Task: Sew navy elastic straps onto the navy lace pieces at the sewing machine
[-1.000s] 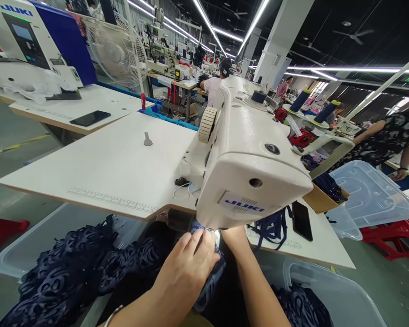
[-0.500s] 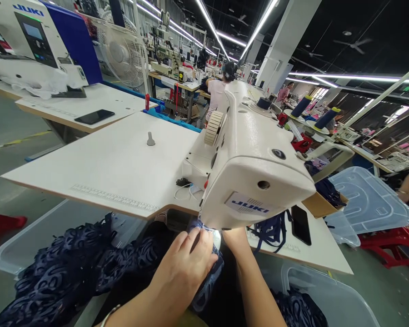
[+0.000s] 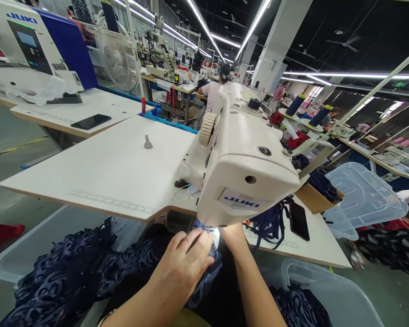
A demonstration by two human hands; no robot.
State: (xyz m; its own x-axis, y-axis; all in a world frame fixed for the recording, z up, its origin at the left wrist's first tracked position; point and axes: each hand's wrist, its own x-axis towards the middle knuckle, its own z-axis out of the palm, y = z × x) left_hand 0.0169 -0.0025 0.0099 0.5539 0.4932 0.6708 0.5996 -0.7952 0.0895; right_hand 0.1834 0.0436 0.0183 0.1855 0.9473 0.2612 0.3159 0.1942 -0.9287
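Note:
A white sewing machine (image 3: 248, 154) stands in front of me, its lamp lighting the spot under its head. My left hand (image 3: 187, 254) is closed on a piece of navy patterned lace fabric (image 3: 207, 277), fingertips pressing it just below the head. The lace hangs down from there between my forearms. On the far side of the lamp light, my right hand (image 3: 233, 234) reaches in under the head; its fingers are hidden behind the machine, and whatever they hold does not show.
Navy lace (image 3: 64, 268) heaps over a clear bin (image 3: 7, 259) at left. Another clear bin (image 3: 341, 290) with lace stands lower right. Navy straps (image 3: 267, 225) and a phone (image 3: 299, 221) lie on the table's right side. A grey metal piece (image 3: 147, 142) rests on the white tabletop (image 3: 122, 168).
My view has shifted slightly, so the machine appears a little further left. Both hands stay at the lace under the head. A person's arm at the far right has left the view.

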